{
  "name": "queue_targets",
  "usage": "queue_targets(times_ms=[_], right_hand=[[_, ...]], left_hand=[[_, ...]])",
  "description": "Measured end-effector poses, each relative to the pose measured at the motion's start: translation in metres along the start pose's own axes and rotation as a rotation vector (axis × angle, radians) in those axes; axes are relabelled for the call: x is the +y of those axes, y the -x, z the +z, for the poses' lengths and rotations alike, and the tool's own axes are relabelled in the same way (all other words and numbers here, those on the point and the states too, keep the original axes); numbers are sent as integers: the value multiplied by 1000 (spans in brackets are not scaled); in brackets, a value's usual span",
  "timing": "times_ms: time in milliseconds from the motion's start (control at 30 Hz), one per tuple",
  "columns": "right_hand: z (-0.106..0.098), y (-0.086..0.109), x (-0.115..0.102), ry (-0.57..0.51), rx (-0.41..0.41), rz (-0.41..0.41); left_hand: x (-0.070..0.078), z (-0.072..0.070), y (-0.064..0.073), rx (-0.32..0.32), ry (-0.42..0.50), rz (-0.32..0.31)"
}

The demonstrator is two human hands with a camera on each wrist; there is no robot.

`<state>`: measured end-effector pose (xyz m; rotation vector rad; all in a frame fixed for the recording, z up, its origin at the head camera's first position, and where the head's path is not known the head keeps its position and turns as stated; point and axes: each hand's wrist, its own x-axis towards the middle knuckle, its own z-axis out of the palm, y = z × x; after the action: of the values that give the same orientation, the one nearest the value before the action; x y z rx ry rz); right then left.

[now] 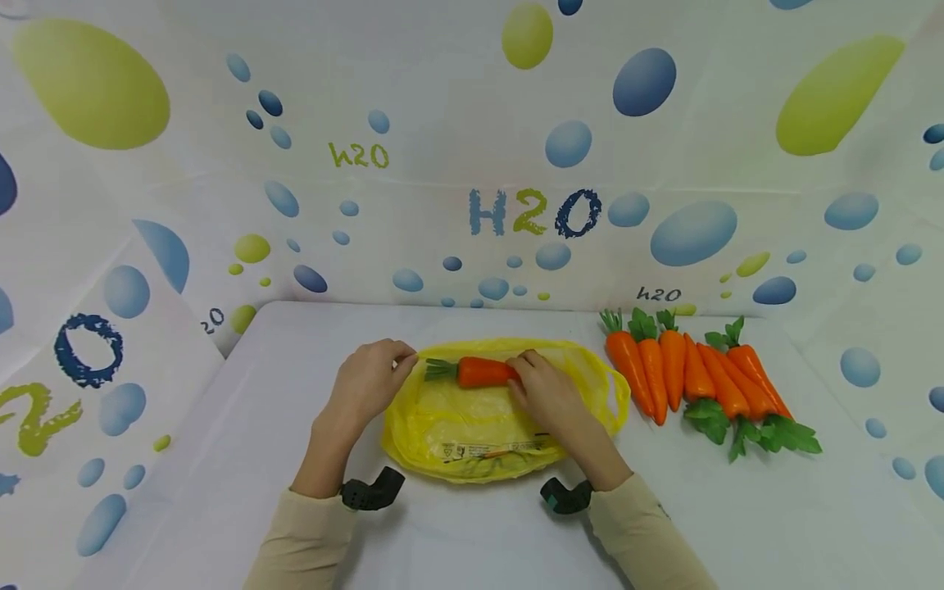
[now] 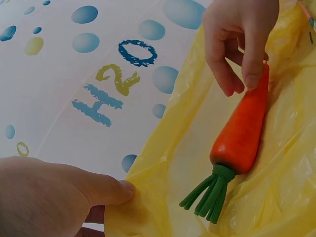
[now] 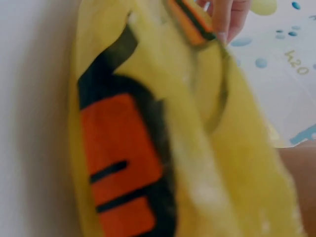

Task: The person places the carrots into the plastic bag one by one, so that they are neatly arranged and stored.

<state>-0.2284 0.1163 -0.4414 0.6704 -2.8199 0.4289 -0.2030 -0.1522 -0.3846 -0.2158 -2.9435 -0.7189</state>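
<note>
A yellow plastic bag [image 1: 472, 418] lies spread on the table in front of me. On it rests an orange toy-like carrot [image 1: 483, 373], its short green stems pointing left. My right hand [image 1: 549, 393] holds the carrot's narrow end; in the left wrist view, that hand's [image 2: 242, 34] thumb and fingers close around the tip. My left hand [image 1: 372, 381] pinches the bag's left edge between thumb and fingers, as the left wrist view shows with the hand [image 2: 64, 192] at the lower left. Printed bag film [image 3: 197, 163] fills most of the right wrist view.
To the right of the bag lies a row of several carrots [image 1: 696, 373], some with leafy tops toward the back, others toward the front. A white cloth with coloured dots [image 1: 420, 164] hangs behind the white table [image 1: 295, 328]. Both wrists wear small black cameras [image 1: 374, 489].
</note>
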Motion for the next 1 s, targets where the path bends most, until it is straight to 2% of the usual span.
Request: queue_targets(times_ms=[500, 600, 833, 1000], right_hand=[[-25, 0, -13, -50, -9, -19], [-32, 1, -15, -57, 30, -35], [-44, 4, -11, -59, 177, -86], [-54, 6, -6, -98, 214, -79]], left_hand=[[0, 0, -1, 0, 4, 1], [1, 0, -1, 4, 3, 5], [2, 0, -1, 7, 4, 8], [2, 0, 0, -6, 5, -8]])
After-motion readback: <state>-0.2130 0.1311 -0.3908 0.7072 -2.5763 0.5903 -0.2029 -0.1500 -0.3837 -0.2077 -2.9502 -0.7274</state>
